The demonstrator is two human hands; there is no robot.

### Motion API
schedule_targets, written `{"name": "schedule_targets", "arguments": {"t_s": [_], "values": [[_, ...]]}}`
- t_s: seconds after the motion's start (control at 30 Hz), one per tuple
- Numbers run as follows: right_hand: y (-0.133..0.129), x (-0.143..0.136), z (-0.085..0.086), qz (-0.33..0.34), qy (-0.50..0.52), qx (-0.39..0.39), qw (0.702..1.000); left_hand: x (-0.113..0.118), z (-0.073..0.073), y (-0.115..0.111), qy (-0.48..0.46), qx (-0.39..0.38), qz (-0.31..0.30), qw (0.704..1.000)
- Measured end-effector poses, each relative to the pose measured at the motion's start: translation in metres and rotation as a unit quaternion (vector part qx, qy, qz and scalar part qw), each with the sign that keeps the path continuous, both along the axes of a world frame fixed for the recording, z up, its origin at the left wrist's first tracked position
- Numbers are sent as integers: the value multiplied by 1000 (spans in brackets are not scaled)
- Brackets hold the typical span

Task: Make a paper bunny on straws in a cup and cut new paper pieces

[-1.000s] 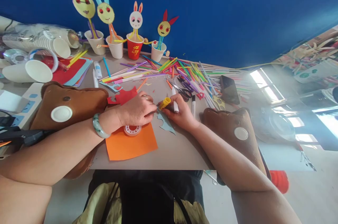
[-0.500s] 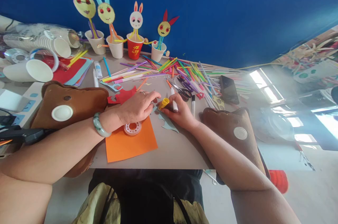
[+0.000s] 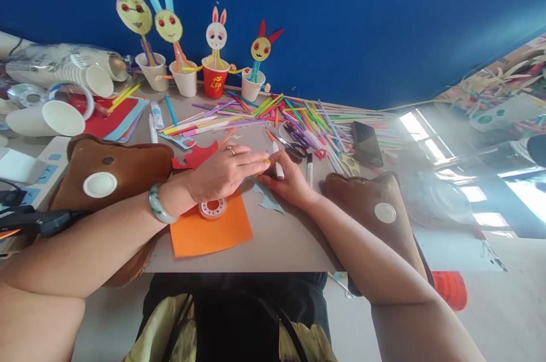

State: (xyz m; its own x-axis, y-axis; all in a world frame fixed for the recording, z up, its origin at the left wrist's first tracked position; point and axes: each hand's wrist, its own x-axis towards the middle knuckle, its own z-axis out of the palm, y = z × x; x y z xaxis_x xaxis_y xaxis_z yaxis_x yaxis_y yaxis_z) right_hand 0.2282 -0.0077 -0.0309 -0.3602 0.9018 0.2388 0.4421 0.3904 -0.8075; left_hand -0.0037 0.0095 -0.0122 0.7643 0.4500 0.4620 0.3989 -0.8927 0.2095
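My right hand is closed around a white marker with an orange end and the base of a small rolled yellow tube, possibly a paper roll. Stretched out flat, the fingers of my left hand lie over the top of this tube and hide most of it; that wrist wears a green-and-white bangle. Under the left hand, a tape roll rests on an orange paper sheet. Beside the right hand lies a cut light-blue paper scrap. Red paper scraps sit behind the left hand.
Four paper-cup figures, among them a red cup, line the blue wall. Coloured straws, scissors, a black marker and a phone spread across the table. Brown cushions flank both arms.
My left hand has moved right, its fingers straightening over the top of the yellow tube and covering it. The right hand keeps its hold on tube and marker.
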Motion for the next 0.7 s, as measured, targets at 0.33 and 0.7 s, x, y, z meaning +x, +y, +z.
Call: {"name": "schedule_targets", "arguments": {"t_s": [0.33,0.7], "values": [[-3,5,5,-23,40,3,999,-1,8,0,40,80,-6,996],[-19,13,18,-233,131,225,937,-4,8,1,46,52,-11,998]]}}
